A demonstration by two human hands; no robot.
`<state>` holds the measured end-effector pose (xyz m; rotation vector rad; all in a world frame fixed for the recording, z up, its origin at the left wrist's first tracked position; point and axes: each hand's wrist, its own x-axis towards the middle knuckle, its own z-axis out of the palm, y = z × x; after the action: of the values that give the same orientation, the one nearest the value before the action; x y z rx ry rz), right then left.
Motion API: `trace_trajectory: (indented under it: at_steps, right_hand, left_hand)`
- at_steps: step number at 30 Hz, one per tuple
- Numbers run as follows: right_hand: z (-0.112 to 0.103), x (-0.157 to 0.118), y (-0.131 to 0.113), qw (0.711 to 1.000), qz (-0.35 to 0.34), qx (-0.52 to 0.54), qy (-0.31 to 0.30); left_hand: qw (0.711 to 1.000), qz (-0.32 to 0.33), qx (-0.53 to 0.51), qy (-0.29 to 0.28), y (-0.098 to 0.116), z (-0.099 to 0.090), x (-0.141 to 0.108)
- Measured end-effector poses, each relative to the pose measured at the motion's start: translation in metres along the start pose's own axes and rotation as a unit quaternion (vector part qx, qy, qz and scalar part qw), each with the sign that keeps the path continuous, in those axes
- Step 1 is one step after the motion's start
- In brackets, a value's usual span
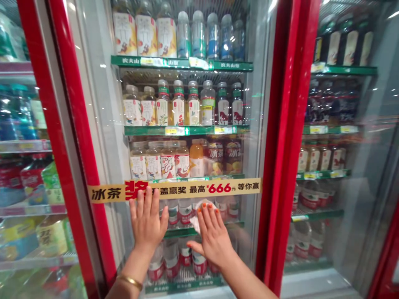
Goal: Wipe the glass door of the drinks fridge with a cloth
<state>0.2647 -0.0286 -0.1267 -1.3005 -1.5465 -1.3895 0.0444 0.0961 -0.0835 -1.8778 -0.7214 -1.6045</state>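
A red-framed glass door (262, 158) of a drinks cooler stands right in front of me. Across the glass runs a yellow printed strip (174, 192) with black and red lettering. My left hand (147, 222) lies flat on the door, fingers straight, their tips over the strip's red character. Just below the strip, my right hand (213, 230) is spread on the glass, thumb out to the left. Under its fingers a white tissue or cloth (195, 224) is pressed against the pane; most of it is hidden by the hand.
Behind the glass, bottles (177, 104) fill several shelves with green edge strips (187, 131). Another cooler section (330, 174) is at right, and shelves of packaged drinks (34, 174) are at left. Red upright frames (70, 137) separate the sections.
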Motion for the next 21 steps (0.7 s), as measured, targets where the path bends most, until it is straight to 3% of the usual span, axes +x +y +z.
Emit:
trace_trajectory:
  at_steps: [3,6,9,13,15,17,19,21]
  right_hand:
    - [-0.007,-0.018,0.034,0.993,0.113,-0.033,0.013]
    - [-0.012,0.024,0.068,0.969,0.241,-0.033,0.029]
    - [-0.009,0.071,0.062,0.980,0.196,-0.018,0.016]
    - [-0.017,0.071,0.053,0.998,0.008,-0.021,-0.059]
    - [-0.026,0.069,0.073,0.997,0.025,-0.033,-0.062]
    - [-0.032,0.084,0.095,0.991,0.126,-0.041,-0.028]
    - [-0.030,0.111,0.102,0.980,0.194,-0.045,0.002]
    - [-0.024,0.129,0.088,0.988,0.150,-0.044,-0.010]
  left_hand:
    - [1.000,-0.010,-0.009,0.000,0.000,-0.001,-0.005]
    - [1.000,-0.010,-0.014,0.004,-0.001,-0.003,-0.003]
    - [1.000,-0.008,-0.011,0.007,0.000,-0.004,-0.002]
    - [1.000,-0.012,-0.005,-0.008,0.001,-0.006,-0.002]
    - [1.000,-0.010,0.002,-0.009,0.002,-0.007,-0.002]
    - [1.000,-0.002,0.010,-0.004,0.002,-0.007,0.000]
    - [1.000,0.007,0.016,0.001,0.003,-0.007,0.002]
    - [1.000,0.014,0.020,0.005,0.005,-0.007,0.003]
